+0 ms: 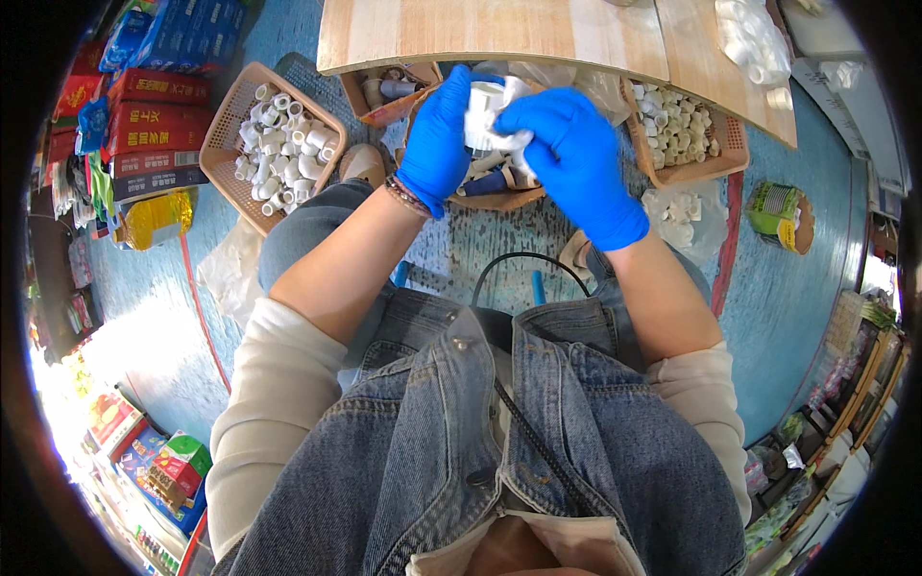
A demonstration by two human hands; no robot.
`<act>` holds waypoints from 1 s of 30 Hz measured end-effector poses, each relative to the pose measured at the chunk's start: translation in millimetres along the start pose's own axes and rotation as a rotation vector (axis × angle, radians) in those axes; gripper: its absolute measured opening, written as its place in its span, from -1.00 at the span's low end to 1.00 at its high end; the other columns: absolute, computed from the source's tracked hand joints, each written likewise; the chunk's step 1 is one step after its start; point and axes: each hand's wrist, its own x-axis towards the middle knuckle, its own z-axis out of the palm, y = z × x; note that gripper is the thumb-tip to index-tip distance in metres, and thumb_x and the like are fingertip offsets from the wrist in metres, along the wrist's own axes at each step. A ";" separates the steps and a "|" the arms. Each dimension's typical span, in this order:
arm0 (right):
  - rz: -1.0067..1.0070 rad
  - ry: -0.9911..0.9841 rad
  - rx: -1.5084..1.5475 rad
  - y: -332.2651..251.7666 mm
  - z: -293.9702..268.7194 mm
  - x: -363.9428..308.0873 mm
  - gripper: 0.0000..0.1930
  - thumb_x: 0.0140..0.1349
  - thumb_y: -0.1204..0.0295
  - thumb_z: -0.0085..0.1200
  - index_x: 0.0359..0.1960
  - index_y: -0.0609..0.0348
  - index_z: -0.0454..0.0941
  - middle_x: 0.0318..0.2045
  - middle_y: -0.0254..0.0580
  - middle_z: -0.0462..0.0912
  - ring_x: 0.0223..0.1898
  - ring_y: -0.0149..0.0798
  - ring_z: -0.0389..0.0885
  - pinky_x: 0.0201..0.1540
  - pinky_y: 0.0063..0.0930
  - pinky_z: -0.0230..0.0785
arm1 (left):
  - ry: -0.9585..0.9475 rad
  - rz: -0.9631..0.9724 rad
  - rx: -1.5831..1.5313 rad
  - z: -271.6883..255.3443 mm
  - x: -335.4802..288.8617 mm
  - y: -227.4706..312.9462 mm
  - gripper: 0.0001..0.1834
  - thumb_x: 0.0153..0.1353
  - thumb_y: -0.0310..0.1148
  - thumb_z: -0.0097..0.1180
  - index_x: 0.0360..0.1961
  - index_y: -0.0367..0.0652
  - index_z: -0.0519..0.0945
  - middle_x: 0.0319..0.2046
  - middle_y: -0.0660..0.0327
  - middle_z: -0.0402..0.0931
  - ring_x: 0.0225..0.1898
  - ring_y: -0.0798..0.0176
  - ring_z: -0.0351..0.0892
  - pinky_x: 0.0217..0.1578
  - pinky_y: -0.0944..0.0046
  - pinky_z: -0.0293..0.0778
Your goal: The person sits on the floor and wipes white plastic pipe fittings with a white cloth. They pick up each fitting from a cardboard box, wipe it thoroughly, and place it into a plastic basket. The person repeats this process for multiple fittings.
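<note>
left basket [230, 134] of white fittings left of white fitting [485, 115] | left hand [434, 144] and right hand [571, 158] both clenched on it, above middle basket [499, 200] | risk: gloved grip slips, fitting drops | right basket [735, 144] beyond

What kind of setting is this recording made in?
Probably a small shop or storeroom used for hand assembly: baskets of white plastic fittings on a blue floor, stacked packaged goods along the wall, and a wooden worktable.
</note>
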 end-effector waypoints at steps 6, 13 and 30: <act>0.673 0.276 0.552 20.9 -19.8 6.4 -0.77 0.14 0.56 -0.07 -0.16 0.19 0.51 -0.32 -0.32 0.56 -0.26 -0.48 0.47 -0.23 -0.60 0.36 | -0.159 -0.080 -0.199 -6.5 6.3 14.9 -0.37 0.29 0.11 -0.37 -0.03 -0.26 0.44 -0.22 0.14 0.52 -0.26 0.23 0.54 -0.22 0.30 0.48; 0.431 0.165 0.624 -8.6 -9.6 4.9 -0.69 0.10 0.58 -0.04 -0.08 0.09 0.47 -0.27 -0.30 0.52 -0.25 -0.42 0.48 -0.15 -0.54 0.36 | -0.434 -0.292 -0.527 -9.7 5.8 9.9 -0.28 0.16 0.24 -0.22 -0.02 -0.24 0.41 -0.19 0.04 0.49 -0.18 0.11 0.53 -0.16 0.18 0.50; 0.153 0.024 0.159 -20.9 5.9 3.6 -0.68 -0.04 0.57 0.07 -0.19 0.00 0.56 -0.19 -0.18 0.46 -0.17 -0.12 0.47 -0.09 -0.37 0.35 | -0.252 -0.247 -0.540 -16.4 8.6 -5.7 -0.52 0.28 0.03 -0.26 -0.19 -0.19 0.45 -0.33 0.08 0.51 -0.31 0.14 0.54 -0.31 0.18 0.54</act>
